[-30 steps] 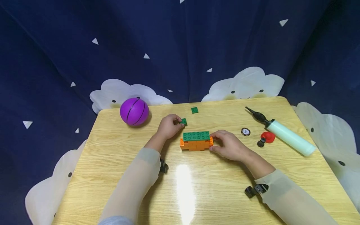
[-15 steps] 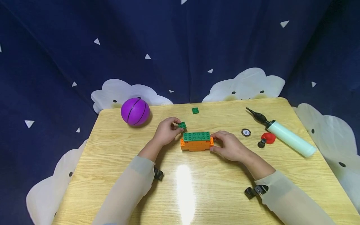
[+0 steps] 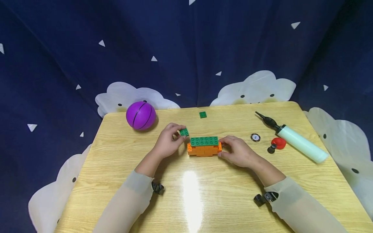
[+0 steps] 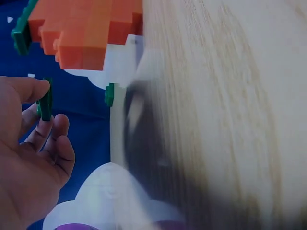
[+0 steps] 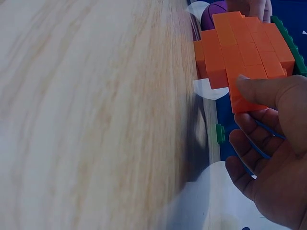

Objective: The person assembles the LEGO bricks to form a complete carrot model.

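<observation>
An orange brick build (image 3: 205,150) stands on the table, topped by a row of green plates (image 3: 204,141). My right hand (image 3: 238,151) grips its right end, thumb in front and fingers behind, as the right wrist view shows on the orange bricks (image 5: 240,52). Just left of the build, my left hand (image 3: 169,141) pinches a small green plate (image 3: 184,132) between thumb and fingers. In the left wrist view that green plate (image 4: 45,100) is edge-on, held off the table and apart from the build. Another green plate (image 3: 202,114) lies near the table's back edge.
A purple ball (image 3: 141,115) sits at the back left of the wooden table (image 3: 116,174). On the right lie a hand pump (image 3: 303,143), a round chip (image 3: 255,137), and a red item with a black knob (image 3: 278,143). A dark blue curtain (image 3: 175,48) hangs behind.
The left hand has lifted the green plate and drawn it left and toward me, to beside the build's left end. My right hand keeps its hold on the build.
</observation>
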Action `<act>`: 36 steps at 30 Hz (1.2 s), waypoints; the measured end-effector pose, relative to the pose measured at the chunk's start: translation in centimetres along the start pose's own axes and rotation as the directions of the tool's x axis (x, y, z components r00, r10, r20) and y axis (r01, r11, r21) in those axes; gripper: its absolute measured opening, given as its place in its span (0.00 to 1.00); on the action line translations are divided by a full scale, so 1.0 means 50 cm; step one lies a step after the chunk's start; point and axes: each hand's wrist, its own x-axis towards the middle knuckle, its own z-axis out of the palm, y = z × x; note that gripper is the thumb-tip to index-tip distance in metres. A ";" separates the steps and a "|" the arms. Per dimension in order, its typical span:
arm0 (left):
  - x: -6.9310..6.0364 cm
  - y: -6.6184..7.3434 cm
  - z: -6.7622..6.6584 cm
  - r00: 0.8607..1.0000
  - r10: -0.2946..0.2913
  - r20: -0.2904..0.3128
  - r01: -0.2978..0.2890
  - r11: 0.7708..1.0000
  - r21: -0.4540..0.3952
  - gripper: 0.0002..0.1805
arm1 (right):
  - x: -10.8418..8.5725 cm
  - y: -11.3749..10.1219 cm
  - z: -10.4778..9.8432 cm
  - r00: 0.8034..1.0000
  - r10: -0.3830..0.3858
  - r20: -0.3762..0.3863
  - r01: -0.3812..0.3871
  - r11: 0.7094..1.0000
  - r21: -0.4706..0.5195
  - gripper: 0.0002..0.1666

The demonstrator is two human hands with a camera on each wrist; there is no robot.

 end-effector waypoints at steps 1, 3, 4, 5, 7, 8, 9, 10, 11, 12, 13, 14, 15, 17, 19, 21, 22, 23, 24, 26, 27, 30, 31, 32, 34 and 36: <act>-0.003 0.002 -0.001 1.000 0.004 0.002 -0.004 1.000 0.003 0.21 | 0.000 0.000 0.000 1.000 0.001 0.000 -0.001 1.000 -0.001 0.29; -0.009 0.007 -0.004 1.000 0.015 0.006 -0.016 1.000 0.012 0.20 | -0.001 0.000 0.000 1.000 0.002 0.001 -0.002 1.000 0.000 0.29; -0.012 0.009 -0.005 1.000 0.021 0.008 -0.021 1.000 0.015 0.19 | -0.001 0.000 0.000 1.000 0.003 0.003 -0.003 1.000 0.001 0.29; -0.016 0.011 -0.006 1.000 0.026 0.010 -0.026 0.999 0.020 0.19 | -0.001 0.000 0.001 1.000 0.004 0.004 -0.004 1.000 0.001 0.30; -0.022 0.017 -0.010 0.999 0.035 0.013 -0.035 0.999 0.023 0.19 | -0.001 0.001 0.001 1.000 0.001 0.003 -0.001 1.000 -0.003 0.30; -0.025 0.019 -0.011 0.999 0.037 0.015 -0.038 0.999 0.020 0.19 | -0.001 0.001 0.001 1.000 0.001 0.004 -0.001 1.000 -0.003 0.30; -0.028 0.022 -0.013 0.999 0.039 0.016 -0.039 0.999 0.019 0.19 | -0.001 0.001 0.001 1.000 0.001 0.003 -0.001 1.000 -0.004 0.30; -0.030 0.025 -0.015 0.999 0.037 0.017 -0.037 0.999 0.018 0.20 | -0.001 0.000 0.001 1.000 0.001 0.003 -0.001 1.000 -0.004 0.30; -0.033 0.028 -0.016 0.999 0.035 0.019 -0.035 0.999 0.017 0.20 | -0.001 0.000 0.000 1.000 0.001 0.002 -0.001 1.000 -0.004 0.30; -0.035 0.032 -0.018 0.999 0.035 0.021 -0.035 0.999 0.013 0.20 | -0.001 0.000 0.000 1.000 0.000 0.001 0.000 1.000 -0.003 0.29; -0.038 0.034 -0.019 0.999 0.036 0.023 -0.036 0.999 0.012 0.20 | -0.001 0.000 0.000 1.000 0.000 0.001 0.000 1.000 -0.002 0.29; -0.040 0.037 -0.021 0.999 0.038 0.026 -0.038 0.999 0.012 0.20 | -0.001 0.000 0.000 1.000 0.001 0.002 -0.001 1.000 0.000 0.29; -0.043 0.040 -0.022 0.999 0.039 0.029 -0.039 0.999 0.011 0.20 | -0.001 0.001 0.000 1.000 0.001 0.002 -0.001 1.000 0.001 0.29; -0.048 0.047 -0.025 0.998 0.053 0.038 -0.053 0.999 0.001 0.21 | -0.001 0.002 0.000 1.000 0.000 0.002 0.000 1.000 0.001 0.29; -0.053 0.053 -0.026 0.997 0.069 0.044 -0.069 0.998 -0.010 0.20 | -0.001 0.003 0.000 1.000 -0.001 0.004 0.001 1.000 -0.001 0.29; -0.057 0.059 -0.027 0.995 0.085 0.047 -0.084 0.996 -0.018 0.20 | -0.001 0.004 0.000 1.000 -0.002 0.005 0.002 1.000 -0.003 0.29; -0.059 0.062 -0.027 0.994 0.096 0.047 -0.096 0.995 -0.021 0.21 | -0.001 0.004 0.000 1.000 -0.003 0.006 0.003 1.000 -0.003 0.29; -0.060 0.064 -0.027 0.993 0.107 0.047 -0.106 0.994 -0.024 0.21 | -0.001 0.004 0.000 1.000 -0.002 0.007 0.002 1.000 -0.003 0.29; -0.061 0.066 -0.026 0.992 0.116 0.047 -0.115 0.993 -0.023 0.21 | -0.001 0.004 0.000 1.000 -0.001 0.008 0.002 1.000 -0.002 0.29; -0.062 0.070 -0.024 0.989 0.141 0.048 -0.140 0.990 -0.017 0.21 | -0.001 0.002 0.000 1.000 0.000 0.009 0.000 1.000 -0.001 0.29; -0.062 0.070 -0.022 0.987 0.151 0.049 -0.150 0.989 -0.014 0.22 | -0.001 0.002 -0.001 1.000 0.001 0.009 -0.001 1.000 -0.001 0.29; -0.062 0.074 -0.018 0.985 0.165 0.055 -0.164 0.986 -0.015 0.22 | -0.001 0.000 -0.001 1.000 0.003 0.010 -0.003 1.000 -0.003 0.29; -0.063 0.075 -0.016 0.985 0.164 0.059 -0.163 0.986 -0.017 0.22 | -0.001 0.000 -0.002 1.000 0.003 0.010 -0.003 1.000 -0.004 0.29; -0.063 0.076 -0.015 0.985 0.161 0.063 -0.160 0.987 -0.021 0.21 | -0.001 0.000 -0.002 1.000 0.002 0.010 -0.002 1.000 -0.005 0.30; -0.063 0.079 -0.013 0.986 0.153 0.072 -0.152 0.988 -0.025 0.21 | -0.001 0.000 -0.002 1.000 0.002 0.010 -0.002 1.000 -0.006 0.30; -0.062 0.082 -0.011 0.986 0.146 0.081 -0.145 0.989 -0.029 0.21 | -0.001 0.000 -0.002 1.000 0.003 0.010 -0.003 1.000 -0.006 0.30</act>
